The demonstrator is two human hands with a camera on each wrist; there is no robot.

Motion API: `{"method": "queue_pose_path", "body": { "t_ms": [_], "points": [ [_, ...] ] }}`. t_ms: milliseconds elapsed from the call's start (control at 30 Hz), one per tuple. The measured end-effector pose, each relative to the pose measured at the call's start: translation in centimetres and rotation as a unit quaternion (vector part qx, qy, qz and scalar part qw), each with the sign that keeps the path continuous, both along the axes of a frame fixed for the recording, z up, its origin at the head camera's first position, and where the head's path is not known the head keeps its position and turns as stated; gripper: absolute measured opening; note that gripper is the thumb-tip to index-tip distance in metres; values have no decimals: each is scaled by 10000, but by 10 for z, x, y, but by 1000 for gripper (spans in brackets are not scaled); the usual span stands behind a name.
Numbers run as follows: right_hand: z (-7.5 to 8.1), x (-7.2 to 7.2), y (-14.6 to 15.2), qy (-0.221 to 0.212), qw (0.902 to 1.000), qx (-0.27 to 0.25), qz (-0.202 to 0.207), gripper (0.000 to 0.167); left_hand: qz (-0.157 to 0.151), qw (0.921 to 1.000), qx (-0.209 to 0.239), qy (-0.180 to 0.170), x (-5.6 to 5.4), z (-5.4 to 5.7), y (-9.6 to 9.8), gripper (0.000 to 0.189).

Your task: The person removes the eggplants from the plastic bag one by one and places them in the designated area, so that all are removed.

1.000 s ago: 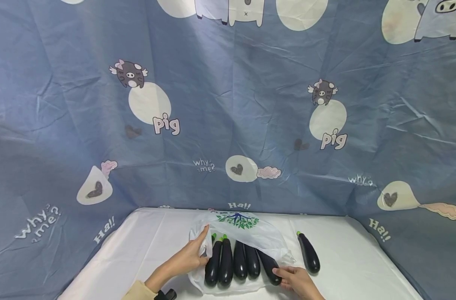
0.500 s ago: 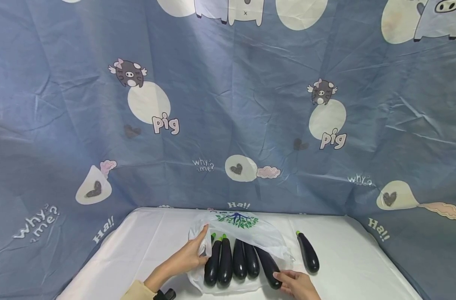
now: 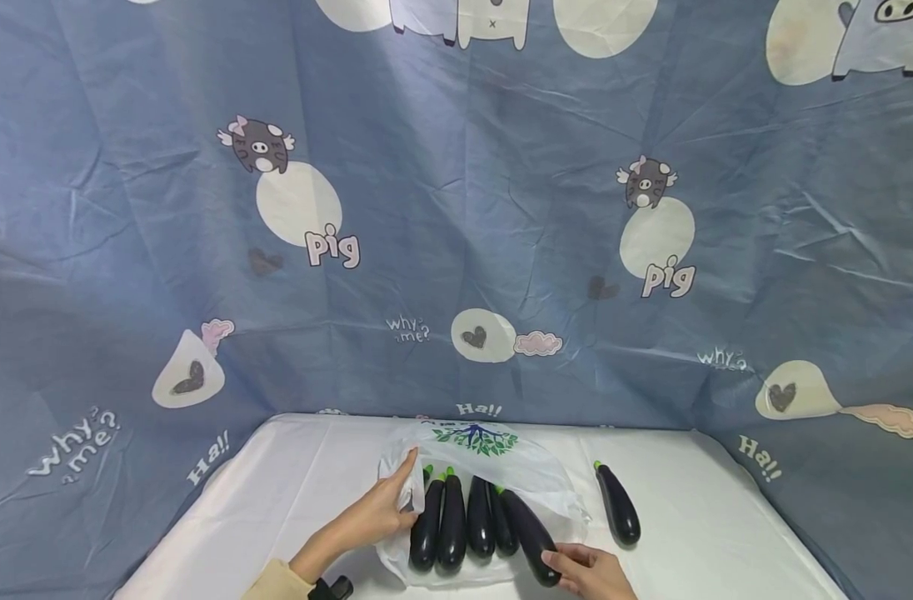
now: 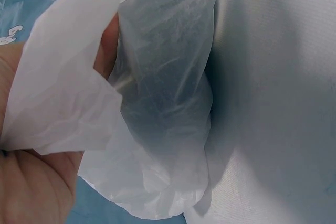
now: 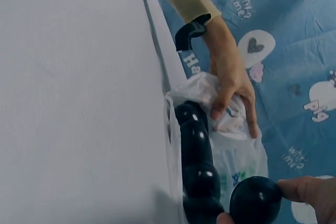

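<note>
A white plastic bag with a green tree print lies on the table, its mouth facing me and several dark eggplants side by side inside. My left hand holds the bag's edge at the left of the mouth; in the left wrist view the film crosses the palm. My right hand pinches the rounded end of another eggplant between thumb and fingers. That eggplant lies slanted at the right of the mouth, green stem end showing at the bag's edge. In the right wrist view its rounded end faces the camera.
One more eggplant lies alone on the white-covered table, right of the bag. A blue cloth printed with pigs hangs behind and along both sides. A black band circles the left wrist.
My right hand has drawn its eggplant toward me and slightly left, so the green stem end now shows from under the bag's upper edge. The left hand stays put.
</note>
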State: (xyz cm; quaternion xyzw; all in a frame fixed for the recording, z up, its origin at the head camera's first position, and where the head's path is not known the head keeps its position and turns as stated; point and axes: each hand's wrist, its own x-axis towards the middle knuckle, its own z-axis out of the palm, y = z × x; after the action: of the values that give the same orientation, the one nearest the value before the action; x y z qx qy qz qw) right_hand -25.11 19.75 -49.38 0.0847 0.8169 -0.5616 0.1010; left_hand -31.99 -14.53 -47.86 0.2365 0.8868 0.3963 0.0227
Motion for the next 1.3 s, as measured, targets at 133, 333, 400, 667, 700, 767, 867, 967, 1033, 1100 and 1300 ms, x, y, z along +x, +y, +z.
{"method": "queue_pose_path", "body": {
  "t_ms": [133,333,400,667,700,767,867,967,1033,1100,1300],
  "points": [
    [2,5,-2,-47,10000,63,-39,68,-6,9999,90,-51,0,0,0,100],
    [3,11,-5,22,10000,-32,-19,62,-26,9999,127,-80,0,-1,0,101],
    [4,12,-6,35,10000,15,1,61,-38,9999,133,-98,0,-1,0,101],
    [10,16,-8,116,9998,153,-24,58,-52,9999,91,-89,0,-2,0,102],
    [10,17,-8,128,9998,136,-24,58,-55,9999,97,-95,0,-2,-1,102],
    [11,17,-8,178,9998,90,-26,56,-62,9999,115,-98,-1,-2,-1,102],
    [14,16,-6,209,9998,21,-16,56,-65,9998,149,-119,-1,-2,-1,101],
    [16,14,-5,238,9997,-4,-39,58,-49,9998,150,-110,-1,-1,-1,101],
    [17,13,-3,271,9996,15,-78,60,-39,9998,152,-108,-1,-1,-1,100],
    [18,12,-2,317,9994,-1,-159,60,-31,9998,166,-115,-1,-1,0,100],
    [22,9,4,514,9982,-49,-290,58,-46,9998,197,-55,-2,-3,0,100]
  ]
}}
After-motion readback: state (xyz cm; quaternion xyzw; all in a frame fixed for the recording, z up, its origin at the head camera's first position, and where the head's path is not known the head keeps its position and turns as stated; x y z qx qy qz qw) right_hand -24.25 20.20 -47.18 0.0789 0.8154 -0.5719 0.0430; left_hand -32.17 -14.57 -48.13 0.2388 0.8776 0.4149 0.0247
